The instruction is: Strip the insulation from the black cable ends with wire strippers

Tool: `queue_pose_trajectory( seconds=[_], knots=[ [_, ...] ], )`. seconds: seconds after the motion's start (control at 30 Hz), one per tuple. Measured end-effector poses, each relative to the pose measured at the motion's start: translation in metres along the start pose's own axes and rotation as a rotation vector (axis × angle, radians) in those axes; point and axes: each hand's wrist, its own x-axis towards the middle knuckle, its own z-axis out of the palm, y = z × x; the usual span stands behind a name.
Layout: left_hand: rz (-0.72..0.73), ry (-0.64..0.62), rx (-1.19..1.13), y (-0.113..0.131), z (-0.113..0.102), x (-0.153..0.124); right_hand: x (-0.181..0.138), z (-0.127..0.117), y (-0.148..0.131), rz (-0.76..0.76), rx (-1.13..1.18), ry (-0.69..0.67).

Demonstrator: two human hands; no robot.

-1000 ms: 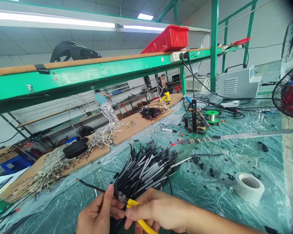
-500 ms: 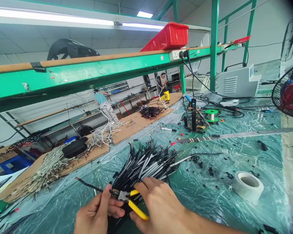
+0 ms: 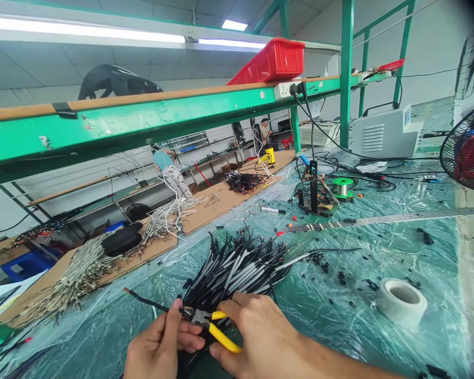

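My left hand (image 3: 160,345) pinches a thin black wire (image 3: 144,300) whose red tip points left. The metal jaws of yellow-handled cutters (image 3: 215,326) meet that wire right beside my left thumb. My right hand (image 3: 260,337) is wrapped round the cutters' handles. Just behind both hands lies a thick bundle of black and grey wires (image 3: 237,266) on the plastic-covered bench (image 3: 379,252).
A white tape roll (image 3: 403,301) sits at the right. A metal ruler (image 3: 379,218), soldering stand (image 3: 314,192) and green solder spool (image 3: 343,187) lie farther back. White wire bundles (image 3: 82,268) rest on cardboard at left. A fan (image 3: 468,147) stands at the right edge. People work in the background.
My right hand has shifted forward over the cutter handles, and the jaws have moved up to the wire held by my left hand. The wire bundle has stayed put.
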Motion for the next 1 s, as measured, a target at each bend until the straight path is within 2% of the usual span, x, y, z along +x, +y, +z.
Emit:
queue_pose_trajectory(
  seconds=[0.23, 0.4, 0.47, 0.53, 0.6, 0.63, 0.73, 0.83, 0.9, 1.0],
  knots=[
    [0.027, -0.032, 0.020, -0.002, -0.002, 0.000, -0.002, 0.003, 0.007, 0.001, 0.108, -0.029],
    [0.040, 0.033, 0.099, -0.001, -0.002, 0.001, 0.002, 0.003, 0.010, -0.009, 0.267, -0.041],
    [0.049, 0.031, 0.127, -0.004, -0.003, 0.002, 0.005, 0.004, 0.011, 0.028, 0.383, -0.113],
    [0.053, 0.017, 0.132, -0.006, -0.004, 0.004, 0.006, 0.006, 0.011, 0.100, 0.520, -0.251],
    [0.050, 0.018, 0.135, -0.009, -0.005, 0.005, 0.005, 0.007, 0.009, 0.140, 0.554, -0.309],
    [0.054, 0.021, 0.145, -0.010, -0.005, 0.005, 0.004, 0.007, 0.008, 0.134, 0.502, -0.277],
    [0.084, 0.013, 0.185, -0.013, -0.005, 0.006, 0.001, 0.007, 0.001, 0.066, 0.210, -0.065],
    [0.129, -0.024, 0.197, -0.018, -0.004, 0.008, -0.001, 0.006, -0.004, 0.055, 0.024, 0.021],
    [0.150, -0.026, 0.204, -0.021, -0.004, 0.009, -0.001, 0.006, -0.003, 0.057, 0.014, 0.012],
    [0.159, -0.011, 0.244, -0.021, -0.003, 0.007, 0.000, 0.007, 0.002, 0.039, 0.142, -0.009]
  ],
)
